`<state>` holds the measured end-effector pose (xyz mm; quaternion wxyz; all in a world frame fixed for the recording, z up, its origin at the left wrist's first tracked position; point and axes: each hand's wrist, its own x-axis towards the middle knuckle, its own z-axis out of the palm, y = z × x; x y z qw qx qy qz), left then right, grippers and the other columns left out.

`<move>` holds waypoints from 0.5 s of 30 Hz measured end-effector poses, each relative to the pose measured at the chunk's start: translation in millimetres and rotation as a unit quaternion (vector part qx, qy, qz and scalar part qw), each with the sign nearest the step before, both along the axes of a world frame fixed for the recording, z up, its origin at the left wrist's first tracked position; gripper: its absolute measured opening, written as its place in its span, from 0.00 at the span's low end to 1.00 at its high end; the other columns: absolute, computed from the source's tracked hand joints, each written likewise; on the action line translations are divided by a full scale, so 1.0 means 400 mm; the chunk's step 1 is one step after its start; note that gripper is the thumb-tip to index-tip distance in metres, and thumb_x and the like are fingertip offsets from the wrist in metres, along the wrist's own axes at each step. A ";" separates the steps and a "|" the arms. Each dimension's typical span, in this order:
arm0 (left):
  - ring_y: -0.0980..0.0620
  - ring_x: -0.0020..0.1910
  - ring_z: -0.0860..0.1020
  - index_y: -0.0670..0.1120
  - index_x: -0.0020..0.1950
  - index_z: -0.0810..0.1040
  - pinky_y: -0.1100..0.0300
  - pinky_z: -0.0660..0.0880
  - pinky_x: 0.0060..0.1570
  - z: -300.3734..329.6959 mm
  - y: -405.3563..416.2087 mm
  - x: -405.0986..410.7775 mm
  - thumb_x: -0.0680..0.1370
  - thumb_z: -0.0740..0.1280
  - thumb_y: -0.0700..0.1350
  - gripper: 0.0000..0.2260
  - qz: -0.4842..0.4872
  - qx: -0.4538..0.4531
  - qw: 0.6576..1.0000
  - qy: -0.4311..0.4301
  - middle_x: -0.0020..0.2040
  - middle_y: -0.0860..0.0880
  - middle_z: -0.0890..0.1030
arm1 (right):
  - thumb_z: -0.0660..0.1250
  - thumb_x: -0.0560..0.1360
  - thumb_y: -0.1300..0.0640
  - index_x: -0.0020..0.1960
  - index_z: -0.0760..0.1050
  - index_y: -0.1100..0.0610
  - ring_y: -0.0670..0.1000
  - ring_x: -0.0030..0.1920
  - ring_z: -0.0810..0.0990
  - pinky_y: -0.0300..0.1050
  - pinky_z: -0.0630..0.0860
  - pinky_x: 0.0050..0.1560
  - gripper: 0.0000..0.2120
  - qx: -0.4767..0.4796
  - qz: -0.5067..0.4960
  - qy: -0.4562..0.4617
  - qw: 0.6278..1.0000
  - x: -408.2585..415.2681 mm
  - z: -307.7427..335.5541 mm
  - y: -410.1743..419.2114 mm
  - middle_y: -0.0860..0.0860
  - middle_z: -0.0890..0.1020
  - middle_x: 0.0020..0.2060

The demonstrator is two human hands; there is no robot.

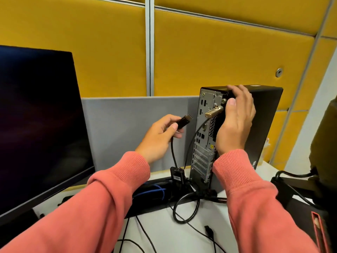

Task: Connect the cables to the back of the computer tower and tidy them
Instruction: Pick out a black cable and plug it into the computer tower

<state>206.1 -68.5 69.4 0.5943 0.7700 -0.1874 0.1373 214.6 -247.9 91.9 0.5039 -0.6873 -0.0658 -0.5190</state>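
The computer tower (262, 125) stood upright on the desk (164, 234), rear panel toward the person. The right hand (235, 121) lay open against its upper rear corner. Left of the tower, the left hand (158, 136) pinched a black cable plug (56, 121), apart from the ports. A gold lock (213, 111) jutted from the panel; loose cables (184, 210) tangled below; a dark monitor (40, 125) stood far left.

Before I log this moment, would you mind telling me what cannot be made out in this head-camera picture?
- Head view: the ports on the tower's rear panel are too small to identify.
- The right hand covers the panel's right edge and part of the gold lock.
- The left hand hides the rear of the black connector; its plug type is unclear.
- The monitor is cut off by the left edge.
- The cable tray contents are dark.
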 end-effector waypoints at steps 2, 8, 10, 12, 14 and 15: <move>0.58 0.46 0.81 0.44 0.64 0.78 0.62 0.74 0.53 -0.004 0.001 0.009 0.86 0.57 0.39 0.12 -0.005 -0.008 1.000 -0.001 0.50 0.49 0.84 | 0.49 0.80 0.46 0.67 0.74 0.47 0.50 0.76 0.61 0.61 0.61 0.73 0.22 0.005 -0.006 -0.012 1.000 0.008 -0.001 0.002 0.45 0.69 0.73; 0.55 0.46 0.81 0.46 0.63 0.79 0.61 0.76 0.53 -0.013 -0.002 0.026 0.86 0.58 0.39 0.12 -0.007 -0.005 1.000 -0.021 0.49 0.51 0.84 | 0.52 0.80 0.49 0.66 0.74 0.47 0.51 0.76 0.62 0.66 0.62 0.69 0.19 0.012 -0.033 -0.026 0.999 0.028 -0.005 0.018 0.44 0.69 0.72; 0.54 0.44 0.81 0.47 0.64 0.79 0.53 0.75 0.53 -0.013 -0.006 0.035 0.86 0.58 0.39 0.11 0.003 -0.008 1.000 -0.023 0.48 0.51 0.84 | 0.53 0.80 0.49 0.66 0.73 0.46 0.50 0.76 0.61 0.67 0.61 0.69 0.18 0.012 -0.034 -0.027 0.999 0.031 -0.008 0.018 0.43 0.68 0.72; 0.54 0.42 0.80 0.49 0.63 0.79 0.49 0.77 0.54 -0.013 -0.009 0.040 0.86 0.59 0.39 0.11 0.012 -0.010 1.000 -0.027 0.47 0.49 0.84 | 0.53 0.80 0.50 0.66 0.73 0.46 0.49 0.76 0.61 0.67 0.61 0.70 0.18 0.009 -0.034 -0.029 0.999 0.032 -0.012 0.016 0.43 0.68 0.72; 0.54 0.41 0.80 0.53 0.61 0.79 0.47 0.78 0.58 -0.012 -0.012 0.041 0.86 0.60 0.40 0.12 0.021 0.005 0.999 -0.036 0.48 0.48 0.84 | 0.54 0.80 0.50 0.66 0.73 0.46 0.49 0.76 0.60 0.66 0.61 0.70 0.17 0.009 -0.029 -0.025 0.999 0.033 -0.013 0.013 0.42 0.67 0.73; 0.54 0.41 0.80 0.54 0.61 0.79 0.47 0.79 0.57 -0.010 -0.013 0.041 0.85 0.60 0.40 0.13 0.023 0.011 0.999 -0.041 0.48 0.47 0.84 | 0.54 0.80 0.51 0.67 0.73 0.45 0.49 0.75 0.60 0.66 0.61 0.69 0.17 0.007 -0.029 -0.024 0.999 0.032 -0.013 0.011 0.42 0.67 0.73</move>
